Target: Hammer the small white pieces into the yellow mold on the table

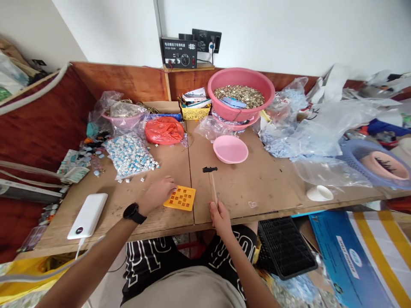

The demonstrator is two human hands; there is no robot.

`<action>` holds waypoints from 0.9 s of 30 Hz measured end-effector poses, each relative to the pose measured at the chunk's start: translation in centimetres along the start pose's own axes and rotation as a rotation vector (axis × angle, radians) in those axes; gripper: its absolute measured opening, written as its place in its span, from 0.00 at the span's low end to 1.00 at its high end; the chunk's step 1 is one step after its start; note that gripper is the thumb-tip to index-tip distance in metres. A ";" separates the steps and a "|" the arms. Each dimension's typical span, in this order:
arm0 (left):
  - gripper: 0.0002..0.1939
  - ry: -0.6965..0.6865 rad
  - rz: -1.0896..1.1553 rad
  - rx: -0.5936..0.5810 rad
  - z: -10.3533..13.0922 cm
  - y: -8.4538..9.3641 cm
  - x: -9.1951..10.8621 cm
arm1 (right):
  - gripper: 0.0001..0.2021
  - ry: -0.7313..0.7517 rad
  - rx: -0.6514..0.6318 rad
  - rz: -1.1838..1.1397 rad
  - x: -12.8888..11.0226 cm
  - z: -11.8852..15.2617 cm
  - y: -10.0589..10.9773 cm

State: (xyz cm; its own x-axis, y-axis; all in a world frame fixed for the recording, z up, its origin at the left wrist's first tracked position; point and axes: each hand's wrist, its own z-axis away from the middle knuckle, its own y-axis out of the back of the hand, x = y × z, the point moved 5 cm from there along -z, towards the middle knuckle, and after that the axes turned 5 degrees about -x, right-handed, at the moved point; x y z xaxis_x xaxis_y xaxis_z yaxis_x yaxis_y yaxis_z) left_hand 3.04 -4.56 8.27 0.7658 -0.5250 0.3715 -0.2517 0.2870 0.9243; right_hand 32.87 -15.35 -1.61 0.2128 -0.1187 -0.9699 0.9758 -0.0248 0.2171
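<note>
My right hand point(221, 217) is wrapped round the wooden handle of a small hammer point(212, 185), its black head pointing away from me above the table. My left hand point(159, 192), with a black watch on its wrist, reaches over the upper left corner of a flat yellow plate point(180, 198) with small square recesses. Its fingers are bent together at that corner; anything between them is too small to make out. A bag of small white and blue parts point(130, 154) lies just beyond, a few of them loose on the table.
A small pink bowl point(230, 149) stands beyond the hammer. Behind it, a large pink basin point(218, 105) holds many small metallic pieces. A white power bank point(88, 216) with a cable lies at left, a red plastic bag point(164, 130) at the back, a white cup point(320, 193) at right.
</note>
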 end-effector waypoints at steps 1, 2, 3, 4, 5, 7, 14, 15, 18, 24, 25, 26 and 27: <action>0.17 0.009 -0.003 -0.002 0.1 0.1 0.0 | 0.32 0.014 -0.002 0.025 -0.5 0.1 0.5; 0.17 0.024 -0.003 0.000 0.1 0.2 0.0 | 0.30 0.034 -0.006 0.061 -1.0 0.3 1.0; 0.17 0.039 -0.001 0.003 0.1 0.1 -0.1 | 0.27 0.057 -0.015 0.105 -1.6 0.6 1.6; 0.16 0.051 0.003 0.007 0.1 -0.1 -0.2 | 0.24 0.079 -0.024 0.156 -2.0 0.9 2.1; 0.15 0.061 0.007 0.019 0.1 -0.4 -0.3 | 0.21 0.096 -0.033 0.208 -2.4 1.3 2.6; 0.14 0.079 0.013 0.061 0.1 -1.0 -0.4 | 0.17 0.112 -0.047 0.306 -3.1 2.0 3.2; 0.24 0.204 0.149 0.308 2.4 -2.1 -1.4 | 0.15 0.201 -0.155 0.497 -6.0 3.4 0.2; 0.26 0.234 0.177 0.361 3.3 -2.1 -1.7 | 0.15 0.221 -0.150 0.480 -6.3 3.6 -0.5; 0.20 0.346 0.248 0.502 6.4 -1.9 -3.2 | 0.16 0.218 -0.131 0.484 -6.3 3.9 -2.0; 0.18 0.600 0.287 0.603 12.2 -1.8 -7.2 | 0.18 0.172 -0.090 0.469 -5.3 3.6 -0.9; 0.18 0.639 0.278 0.604 12.7 -1.7 -7.8 | 0.19 0.171 -0.077 0.426 -5.4 3.5 -0.5; 0.19 0.679 0.266 0.604 12.9 -1.5 -8.4 | 0.20 0.167 -0.070 0.385 -5.3 3.5 -0.2; 0.19 0.720 0.250 0.604 13.0 -1.3 -8.9 | 0.21 0.160 -0.070 0.348 -5.2 3.5 0.0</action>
State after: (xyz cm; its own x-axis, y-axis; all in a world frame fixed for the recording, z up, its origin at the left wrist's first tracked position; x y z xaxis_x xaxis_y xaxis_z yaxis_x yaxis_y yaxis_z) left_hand -11.15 -10.64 4.90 0.7770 0.1686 0.6065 -0.5641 -0.2410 0.7897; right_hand 31.59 -18.20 3.78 0.5312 0.0484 -0.8459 0.8439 0.0584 0.5333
